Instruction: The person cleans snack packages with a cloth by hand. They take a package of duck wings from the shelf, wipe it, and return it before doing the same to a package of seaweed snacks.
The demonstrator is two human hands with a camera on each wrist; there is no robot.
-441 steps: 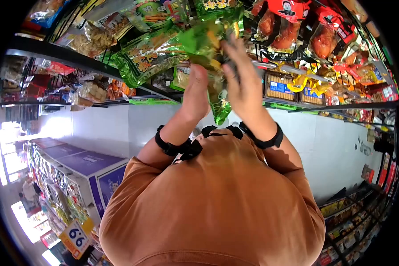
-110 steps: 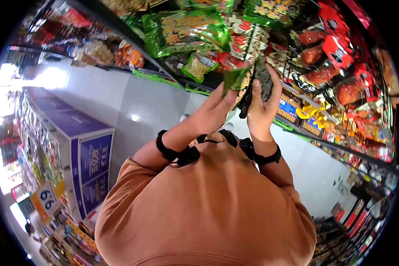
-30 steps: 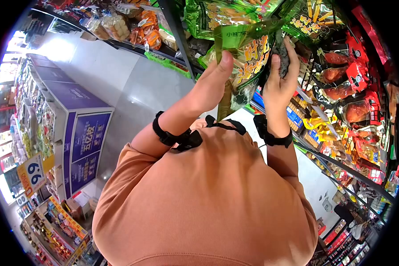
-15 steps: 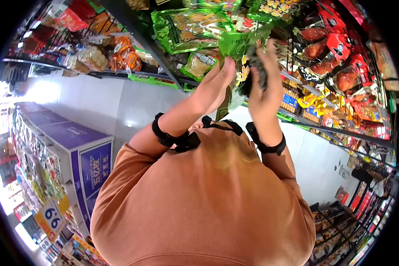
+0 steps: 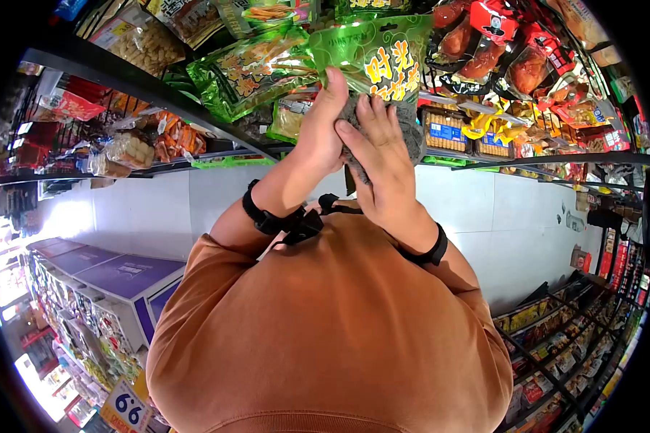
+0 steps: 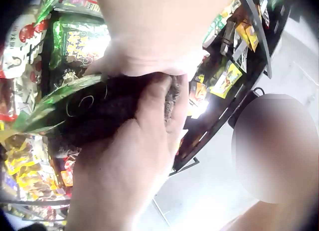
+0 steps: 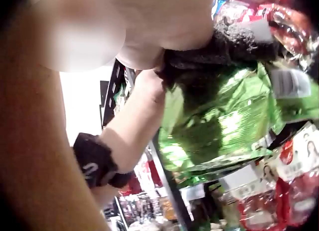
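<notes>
A green snack bag (image 5: 393, 61) with orange and white lettering is held up before the shelf. My left hand (image 5: 319, 130) grips its left side, thumb on the printed front, fingers hidden behind. My right hand (image 5: 386, 159) holds a dark grey fuzzy cloth (image 5: 412, 133) flat against the lower front of the bag, its fingers pointing up over the cloth. In the right wrist view the bag's shiny green foil (image 7: 214, 126) hangs below the cloth. The left wrist view shows a fold of cloth (image 6: 172, 99) between the right thumb and a finger.
More green snack bags (image 5: 256, 68) lie on the shelf behind the hands. Red-labelled packs of meat (image 5: 491, 50) hang at right, above boxed biscuits (image 5: 448, 130). A black shelf rail (image 5: 123, 86) runs at left. A purple display stand (image 5: 123, 270) stands behind on the left.
Over the last second the cloth has moved left and down across the bag's front, and the bag has turned to face the head camera more. The head view has swung right.
</notes>
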